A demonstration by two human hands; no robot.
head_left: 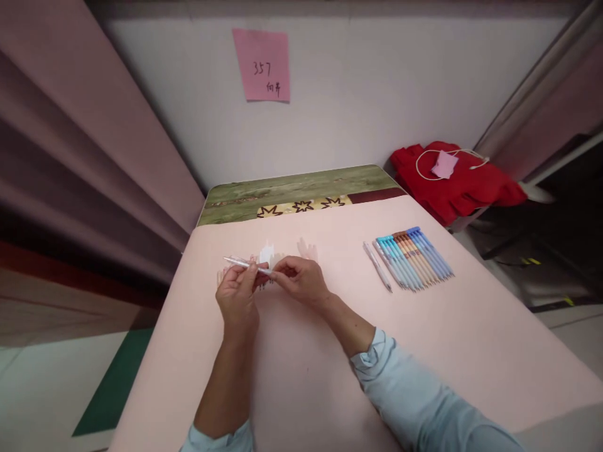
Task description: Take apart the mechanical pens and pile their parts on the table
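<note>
Above the pink tabletop, my left hand is closed around a slim whitish pen held nearly level. The fingers of my right hand pinch the pen's right end. Behind and below the hands lie a white piece and some pale pinkish pieces, partly covered by my fingers. Off to the right, a single pale pen lies beside a neat row of several pens, with light blue pens, brown-topped pens and darker blue pens side by side.
A pink covering spreads over the table, whose green wood-patterned far end shows near the wall. Beyond the far right corner lies a red cloth with a white cord on it. A pink note hangs on the wall. A curtain stands at the left.
</note>
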